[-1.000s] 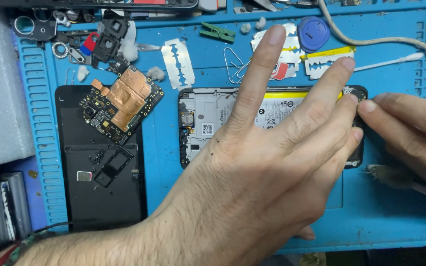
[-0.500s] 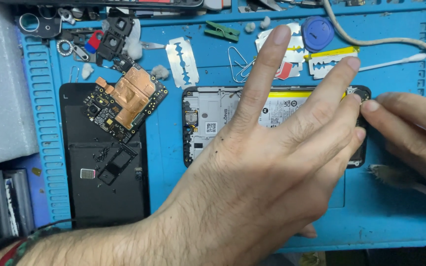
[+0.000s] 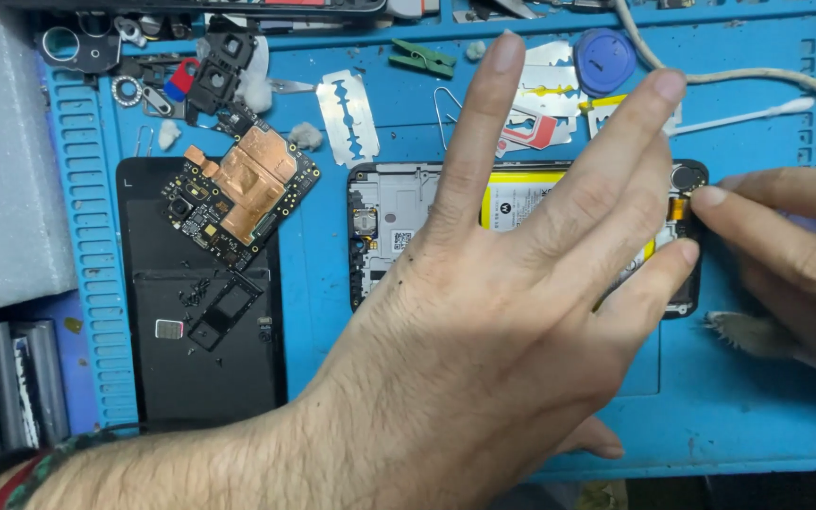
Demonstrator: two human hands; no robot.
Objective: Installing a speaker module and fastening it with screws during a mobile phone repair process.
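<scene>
A left hand [image 3: 484, 321], fingers spread, pins an opened phone [image 3: 399, 227] on the blue mat [image 3: 739, 416] while right fingertips [image 3: 710, 196] pinch at its far end; circuit board [image 3: 243, 194] already out, yellow battery [image 3: 521, 198] remaining.

Since a second ago the left hand [image 3: 484, 321] has slid slightly toward the upper right of the frame, fingers spreading further across the opened phone [image 3: 399, 227]. The right hand [image 3: 786, 255] at the right edge has edged its fingertip closer to the phone's upper right corner
</scene>
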